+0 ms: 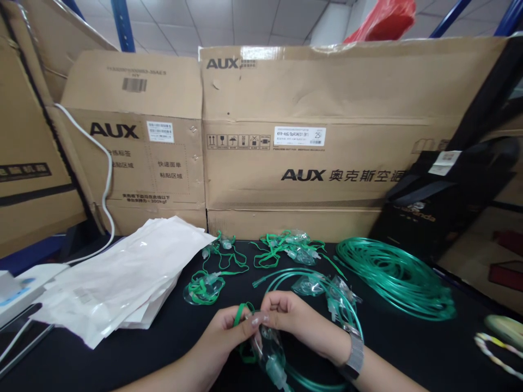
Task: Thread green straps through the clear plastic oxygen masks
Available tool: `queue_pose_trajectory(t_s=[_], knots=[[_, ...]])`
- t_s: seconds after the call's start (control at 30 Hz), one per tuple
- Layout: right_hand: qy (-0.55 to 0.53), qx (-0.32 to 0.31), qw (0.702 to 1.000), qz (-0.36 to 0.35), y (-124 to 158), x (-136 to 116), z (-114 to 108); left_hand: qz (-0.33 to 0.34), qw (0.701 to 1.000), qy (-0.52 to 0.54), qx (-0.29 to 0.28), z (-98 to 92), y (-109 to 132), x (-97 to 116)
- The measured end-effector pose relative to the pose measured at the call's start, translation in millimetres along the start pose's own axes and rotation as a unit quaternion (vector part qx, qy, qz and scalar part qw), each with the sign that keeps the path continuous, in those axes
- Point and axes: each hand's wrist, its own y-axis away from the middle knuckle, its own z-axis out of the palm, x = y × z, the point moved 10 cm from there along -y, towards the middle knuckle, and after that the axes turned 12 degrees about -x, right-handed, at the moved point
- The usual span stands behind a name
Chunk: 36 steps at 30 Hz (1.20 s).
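Note:
A clear green oxygen mask (269,348) is pinched between my two hands, low in the middle of the head view. My left hand (235,329) is closed on its upper edge, with the green elastic strap (241,313) looped by the fingers. My right hand (286,313) is closed on the same edge, the thumbs nearly touching. A connector sits at the mask's lower end, and coiled green tubing (300,275) curves around behind my right hand. Beyond my hands lie a strapped mask (202,288) and clear plastic parts (337,294).
White plastic pouches (134,277) are stacked at left, near a power strip (24,291) with a white cable. More masks (294,247) lie at the back. A large tubing coil (396,277) and a beaded bracelet (496,348) are at right. Cardboard boxes (327,103) wall the rear.

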Motion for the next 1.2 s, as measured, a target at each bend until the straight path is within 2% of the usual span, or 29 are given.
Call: queue_pose_trajectory(t_s=[0.43,0.8,1.2], knots=[[0.056,0.022,0.998,-0.005,-3,1,-8,0.011,0.999,-0.043,0.020,-4.0,-2,2],[0.049,0.008,0.999,0.005,-5,10,-9,0.019,1.000,-0.016,0.000,-0.4,-4,4],[0.061,0.003,0.998,0.006,-6,12,-9,0.018,1.000,-0.023,0.008,-2.9,-2,0]])
